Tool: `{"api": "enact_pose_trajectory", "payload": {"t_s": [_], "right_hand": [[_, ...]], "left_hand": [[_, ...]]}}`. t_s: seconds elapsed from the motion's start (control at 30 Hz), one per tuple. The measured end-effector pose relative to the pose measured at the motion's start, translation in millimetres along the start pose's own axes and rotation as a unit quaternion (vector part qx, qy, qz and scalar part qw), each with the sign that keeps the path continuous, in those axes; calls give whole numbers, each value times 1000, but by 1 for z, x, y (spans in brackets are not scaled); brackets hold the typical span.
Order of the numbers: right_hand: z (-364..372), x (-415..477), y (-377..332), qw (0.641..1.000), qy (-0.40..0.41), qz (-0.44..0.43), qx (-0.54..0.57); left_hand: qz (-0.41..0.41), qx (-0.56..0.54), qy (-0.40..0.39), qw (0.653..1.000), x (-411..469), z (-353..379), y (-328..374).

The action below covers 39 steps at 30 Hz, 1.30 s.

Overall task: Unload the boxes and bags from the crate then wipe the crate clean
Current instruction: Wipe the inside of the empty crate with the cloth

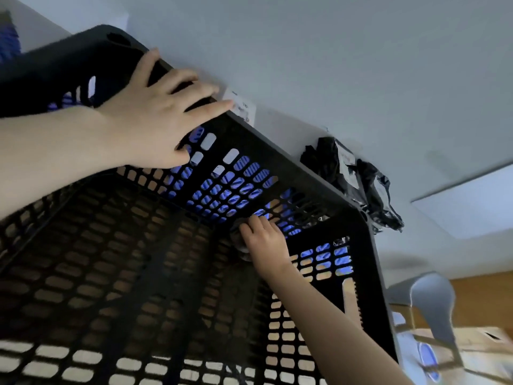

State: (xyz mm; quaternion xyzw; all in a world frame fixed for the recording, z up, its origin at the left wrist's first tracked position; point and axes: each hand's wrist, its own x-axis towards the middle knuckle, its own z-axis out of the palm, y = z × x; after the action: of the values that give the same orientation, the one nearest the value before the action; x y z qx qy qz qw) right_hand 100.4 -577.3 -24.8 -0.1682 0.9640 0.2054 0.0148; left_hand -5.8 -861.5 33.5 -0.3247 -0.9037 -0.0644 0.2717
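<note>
- Gripping comes first: our left hand (155,115) lies spread over the far rim of the black perforated plastic crate (116,273), fingers draped across the top edge and thumb pressed on the inner wall, so it steadies the crate rather than closing around it.
- Our right hand (265,240) reaches deep inside the crate and is clenched on a small crumpled grey cloth (240,240), pressing it against the far inner corner where two walls meet.
- We see the crate filling most of the view, tilted toward us, its slotted floor and walls empty of boxes and bags; blue light and brown floor show through the slots.
- We see a pale grey-white wall surface (361,65) behind the crate, with the crate's far rim close against it.
- We notice a brown cardboard box (477,348) at the lower right, outside the crate, on a wooden floor; it is blurred.
- We see a crumpled black plastic bag (355,179) with a white label, lying outside the crate just beyond its far right corner.
- We see a light grey curved plastic piece (427,290) beside the crate's right wall; what it is we cannot tell.
- We make out a small white printed label (243,108) just beyond the left fingertips, its text too blurred to read.
</note>
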Motion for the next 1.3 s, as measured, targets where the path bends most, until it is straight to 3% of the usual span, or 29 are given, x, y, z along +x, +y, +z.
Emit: {"api": "enact_pose_trajectory", "payload": {"t_s": [0.2, 0.33, 0.47, 0.8, 1.17, 1.3], "right_hand": [[-47, -27, 36, 982, 162, 83, 51], [-74, -42, 54, 963, 214, 147, 69], [-88, -55, 59, 931, 229, 244, 147], [-87, -64, 43, 886, 269, 268, 265], [-83, -59, 10, 773, 238, 450, 379], [-90, -41, 2, 719, 226, 514, 410]], "left_hand": [[-28, -24, -26, 999, 5, -9, 8], [-47, -36, -47, 997, 4, -13, 11], [-54, -47, -70, 995, 7, -19, 17], [-69, -22, -109, 991, 5, -25, 21], [-131, -84, -110, 982, 19, -35, 37], [-165, -90, -171, 967, 37, -43, 45]]}}
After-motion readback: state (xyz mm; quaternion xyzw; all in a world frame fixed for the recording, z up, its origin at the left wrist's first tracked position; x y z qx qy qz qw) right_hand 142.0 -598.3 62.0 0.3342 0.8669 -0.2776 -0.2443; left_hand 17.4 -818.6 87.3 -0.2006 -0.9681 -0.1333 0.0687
